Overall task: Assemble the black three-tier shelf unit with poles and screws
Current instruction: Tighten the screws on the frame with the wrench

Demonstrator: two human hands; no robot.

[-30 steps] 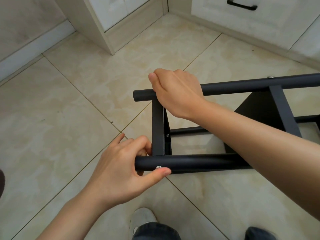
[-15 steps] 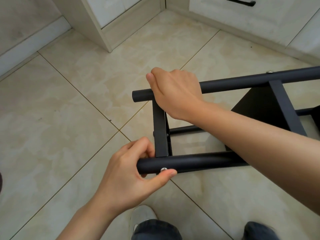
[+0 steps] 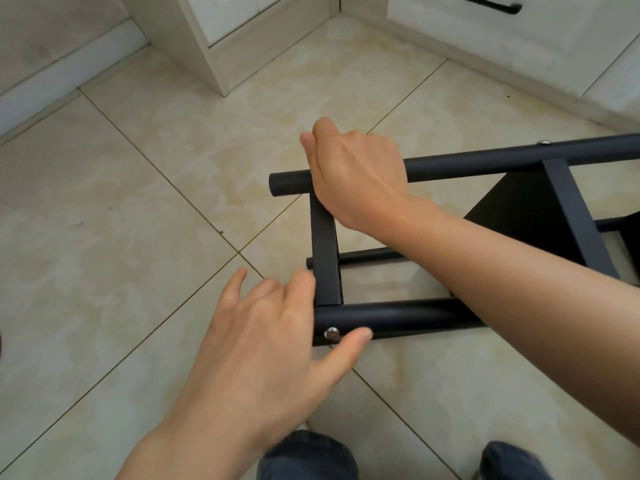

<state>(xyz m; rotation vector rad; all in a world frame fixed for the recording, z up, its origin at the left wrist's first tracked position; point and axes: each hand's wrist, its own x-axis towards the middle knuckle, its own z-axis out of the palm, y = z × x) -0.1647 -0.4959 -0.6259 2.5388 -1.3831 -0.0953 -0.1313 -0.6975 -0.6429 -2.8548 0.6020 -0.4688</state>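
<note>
The black shelf unit lies on its side on the tiled floor. My right hand grips the far upper pole near its left end. The near pole carries a silver screw close to its left end. My left hand is spread at that end, fingers loose and apart, thumb tip resting on the pole just right of the screw. A black end shelf panel joins the two poles. A second screw head shows on the far pole.
White cabinets with a black handle stand along the back, a cabinet corner juts toward me. A lower pole runs under the frame. My knees in jeans are at the bottom edge.
My left hand has let go of the near pole's end and spread its fingers; only the thumb still touches near the screw. My right hand keeps its grip on the far pole.
</note>
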